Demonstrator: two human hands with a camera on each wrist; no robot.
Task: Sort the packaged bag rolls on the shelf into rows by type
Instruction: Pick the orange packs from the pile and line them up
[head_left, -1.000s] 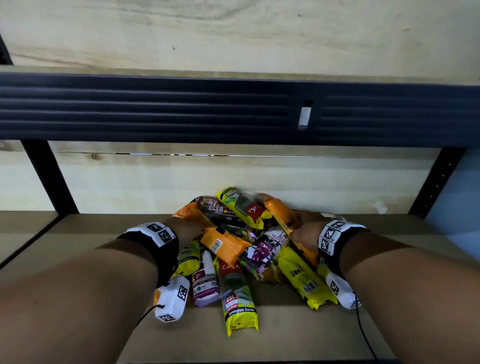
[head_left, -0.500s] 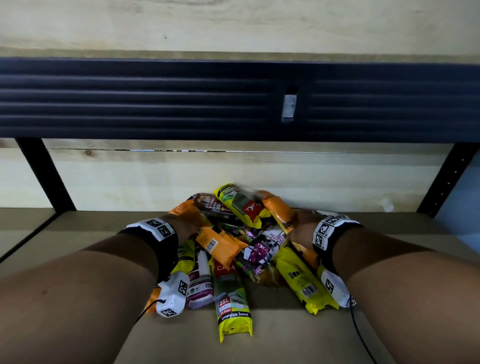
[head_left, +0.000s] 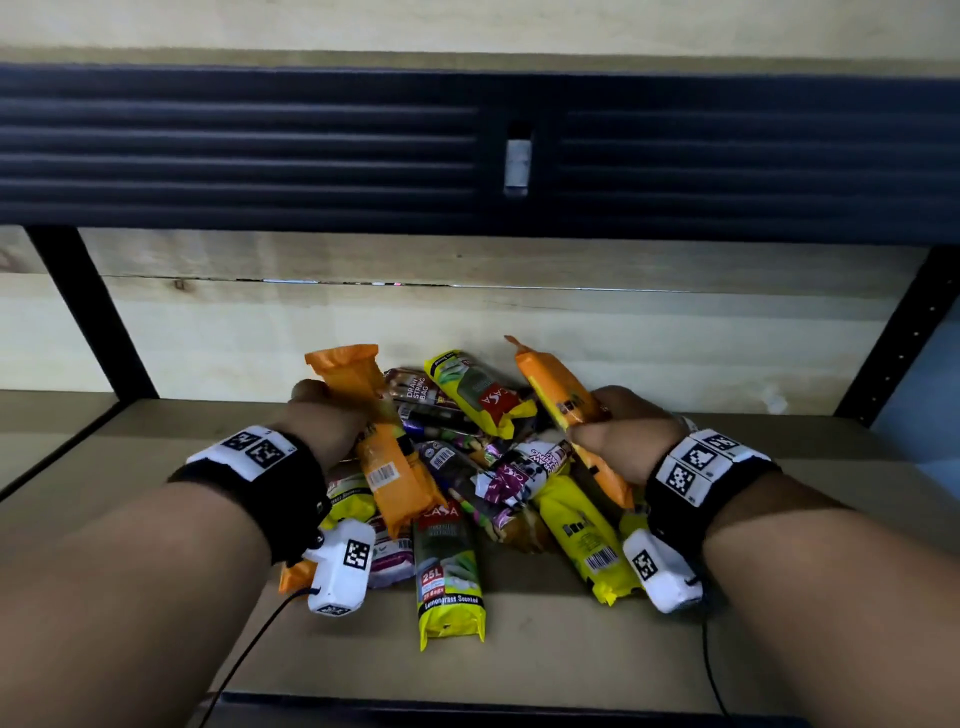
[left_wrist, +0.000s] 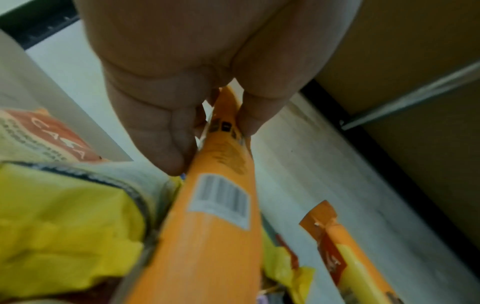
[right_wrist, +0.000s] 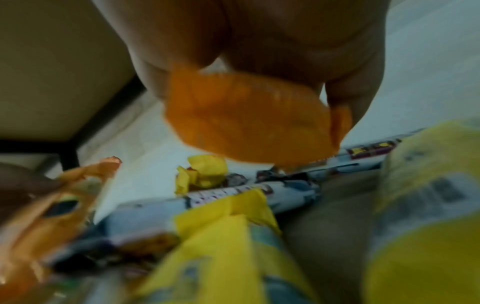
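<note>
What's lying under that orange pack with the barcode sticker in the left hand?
The orange pack in the left hand lies over a yellow pack and a white-and-maroon pack. The wrist and orange pack cover most of both, so what is deeper stays hidden.

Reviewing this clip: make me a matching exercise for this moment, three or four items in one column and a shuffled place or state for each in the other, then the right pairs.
Things
1. left hand
2. right hand
3. yellow 25L lemongrass pack
4. yellow pack with barcode

Places or states
A. lies flat at the front of the pile, nearest the shelf edge
B. grips the orange pack with the white barcode sticker
C. grips the other orange pack
D. lies under the right wrist

Pairs: 1-B, 2-C, 3-A, 4-D
</note>
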